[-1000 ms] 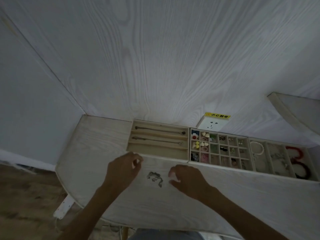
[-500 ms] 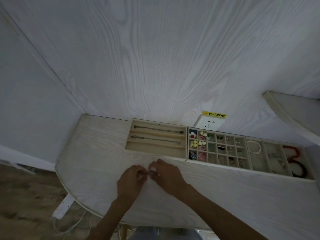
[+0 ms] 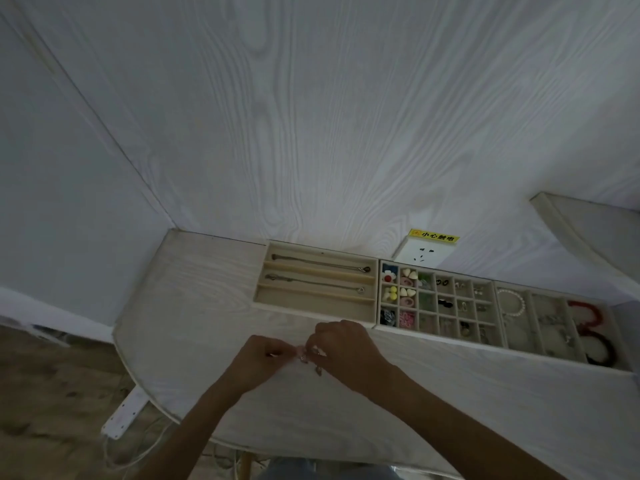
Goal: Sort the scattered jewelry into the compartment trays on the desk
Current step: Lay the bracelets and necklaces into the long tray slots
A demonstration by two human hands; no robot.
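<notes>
My left hand [image 3: 258, 360] and my right hand [image 3: 346, 348] meet over the desk [image 3: 194, 306], just in front of the trays. Between their fingertips both pinch a thin silver chain [image 3: 309, 359], and a small part of it dangles below. Behind them stands a long-slot tray [image 3: 311, 308] with two chains laid in its rear slots. To its right sits a grid tray [image 3: 436, 332] holding several small earrings and charms. Further right, a third tray [image 3: 550, 351] holds a pearl bracelet [image 3: 512, 303] and red and black hair ties.
A white wall socket [image 3: 424, 252] with a yellow warning label sits behind the grid tray. A shelf edge [image 3: 568, 223] juts out at the upper right. A white power strip [image 3: 123, 414] with cables lies on the floor at the left of the desk's curved edge.
The chain lay loose on the desk between my spread hands. Both hands closed in on it and now hold it lifted between their fingertips.
</notes>
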